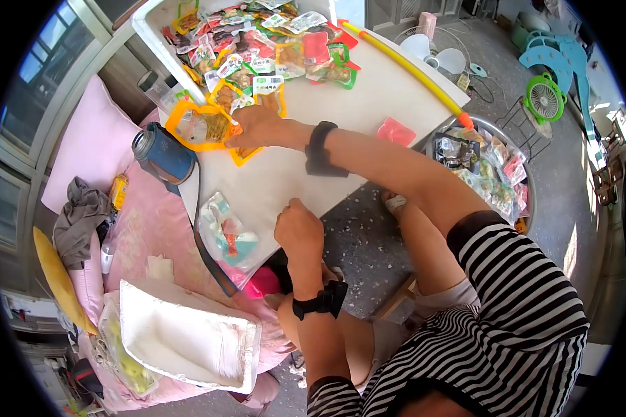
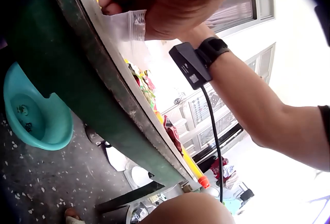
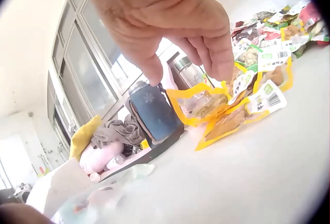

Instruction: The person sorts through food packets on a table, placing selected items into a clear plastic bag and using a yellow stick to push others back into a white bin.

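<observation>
My right hand (image 1: 257,128) reaches over orange-edged food packets (image 1: 203,125) on the table. In the right wrist view, the thumb of the right hand (image 3: 188,44) stands apart from its fingers, whose tips are just above or against the packets (image 3: 227,123); contact is unclear. My left hand (image 1: 300,228) hovers near the table's front edge, fingers loosely curled, right of a clear bag (image 1: 226,236) with something red in it. In the left wrist view, the clear bag's zip strip (image 2: 137,26) shows beside the left hand (image 2: 170,2); no grip on it is visible.
A blue bottle (image 1: 165,154) stands left of the packets. Many packets (image 1: 257,45) fill the table's far end beside a yellow tube (image 1: 403,62). A red packet (image 1: 396,131) lies near the right edge; a metal basin (image 1: 528,182) holds more. A white foam box (image 1: 188,333) sits lower left.
</observation>
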Demonstrator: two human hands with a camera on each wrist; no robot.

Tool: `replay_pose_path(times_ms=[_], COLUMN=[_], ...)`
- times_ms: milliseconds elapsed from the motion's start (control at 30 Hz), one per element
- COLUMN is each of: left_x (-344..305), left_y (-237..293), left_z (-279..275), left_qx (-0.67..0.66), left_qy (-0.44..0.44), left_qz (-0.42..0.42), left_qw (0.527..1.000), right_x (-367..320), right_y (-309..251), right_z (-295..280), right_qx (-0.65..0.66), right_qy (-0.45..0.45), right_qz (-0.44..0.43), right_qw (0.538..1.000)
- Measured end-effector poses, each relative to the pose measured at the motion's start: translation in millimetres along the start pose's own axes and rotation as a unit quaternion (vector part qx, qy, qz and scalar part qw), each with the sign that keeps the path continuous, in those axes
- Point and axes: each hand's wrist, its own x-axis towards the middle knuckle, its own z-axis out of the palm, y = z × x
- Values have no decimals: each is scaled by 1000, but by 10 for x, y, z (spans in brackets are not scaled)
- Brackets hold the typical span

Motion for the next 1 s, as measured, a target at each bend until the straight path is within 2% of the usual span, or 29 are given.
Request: replay_pose_path(times_ms=[67, 133, 233, 333, 367, 433, 467, 533, 600, 667, 700, 733, 800, 833, 900, 967, 1000], left_x=[-4, 2, 1, -51, -92, -85, -54, -11, -1, 27, 31, 73, 99, 109, 145, 124, 97], left_y=[-20, -9, -31, -135, -173, -185, -161, -144, -156, -186, -204, -219, -267, -279, -289, -251, -214], left_z=[-12, -45, -46, 82, -2, -23, -12, -8, -6, 5, 14, 22, 51, 68, 83, 93, 84], left_qx=[-12, -20, -1, -42, -64, -61, -43, -28, -22, -18, -14, -13, -8, -4, 1, -2, -13], left_qy=[5, -2, -1, 70, -95, -165, -117, -68, -54, -54, -54, -53, -60, -58, -49, -20, 8], left_qz=[3, -4, 16, 60, 22, 9, 20, 44, 52, 59, 60, 63, 64, 69, 73, 78, 81], left_qw=[1000, 1000, 1000, 995, 993, 984, 992, 996, 997, 997, 997, 997, 996, 996, 996, 997, 997], right_x=[132, 319, 545, 599, 597, 708, 849, 908, 928, 792, 831, 817, 765, 787, 848, 189, 96], right_y=[-200, -160, -212, -250, -269, -254, -292, -272, -268, -177, -100, -119, -187, -163, -128, -343, -279], right_z=[165, 531, 900, 950, 944, 1107, 1081, 1217, 1261, 1140, 973, 848, 524, 506, 404, -144, -193], right_qx=[2, -3, -96, -230, -281, -286, -254, -283, -312, -292, -202, -141, -42, 42, 208, 234, 251], right_qy=[-29, 4, 25, 51, 45, 54, -58, -71, -27, 135, 154, 232, 227, 263, 329, 319, 308], right_qz=[18, -48, -31, -5, -1, -7, -14, 0, -14, -86, -150, -130, -7, 44, 137, 164, 172], right_qw=[999, 999, 995, 972, 959, 957, 965, 957, 950, 943, 955, 954, 973, 963, 911, 904, 901])
